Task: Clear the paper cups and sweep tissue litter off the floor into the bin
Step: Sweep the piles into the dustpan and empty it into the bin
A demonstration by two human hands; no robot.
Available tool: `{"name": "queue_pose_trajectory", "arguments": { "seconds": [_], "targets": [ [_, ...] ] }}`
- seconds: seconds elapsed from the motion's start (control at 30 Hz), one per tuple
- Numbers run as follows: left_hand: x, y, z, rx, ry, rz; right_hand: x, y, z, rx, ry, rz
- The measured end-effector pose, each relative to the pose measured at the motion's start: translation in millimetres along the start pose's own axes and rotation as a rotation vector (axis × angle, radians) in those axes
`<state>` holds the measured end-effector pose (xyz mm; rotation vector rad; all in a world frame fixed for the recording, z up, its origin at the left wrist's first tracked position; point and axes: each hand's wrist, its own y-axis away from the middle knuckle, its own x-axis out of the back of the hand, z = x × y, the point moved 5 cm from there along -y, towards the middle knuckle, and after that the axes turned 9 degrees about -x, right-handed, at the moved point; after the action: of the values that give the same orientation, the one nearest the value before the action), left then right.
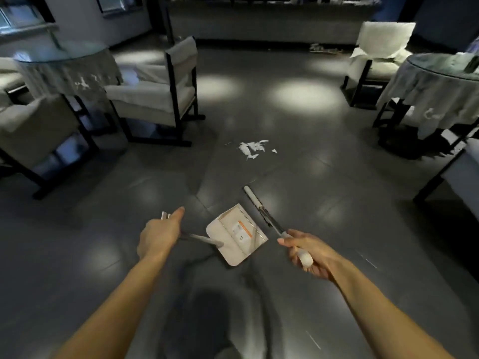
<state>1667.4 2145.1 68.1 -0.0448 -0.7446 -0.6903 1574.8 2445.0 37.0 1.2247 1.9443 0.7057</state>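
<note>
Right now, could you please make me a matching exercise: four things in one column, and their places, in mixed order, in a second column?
Things:
1 dustpan
2 brush
3 tissue scraps
4 armchair

Places:
a loose on the floor ahead
b held in the right hand
c beside the round table
d held by its handle in the left hand

Pairs: 1-d; 2-b; 3-a; 4-c

Left arm point(111, 301): bare, stretched forward | left hand point(159, 237): fingers curled round dustpan handle point(204, 239), thumb pointing ahead | right arm point(375, 294): bare, stretched forward | right hand point(308, 251): fingers gripping broom handle point(270, 220)
</note>
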Motion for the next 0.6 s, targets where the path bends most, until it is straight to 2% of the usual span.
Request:
{"name": "queue_pose_trajectory", "arguments": {
  "seconds": [0.3, 0.5, 0.6],
  "targets": [
    [-141.7, -242.3, 126.7, 0.080, 0.058, -0.028, 22.7, -215.5, -233.9, -0.097, -0.095, -0.025],
    [-222.0, -375.3, 229.3, 0.025, 0.064, -0.096, 39.2, -333.4, -380.0, -0.114, -0.112, -0.030],
    [-267.2, -440.9, 269.7, 0.052, 0.008, -0.084, 53.6, -396.6, -440.6, -0.152, -0.127, -0.025]
  ]
}}
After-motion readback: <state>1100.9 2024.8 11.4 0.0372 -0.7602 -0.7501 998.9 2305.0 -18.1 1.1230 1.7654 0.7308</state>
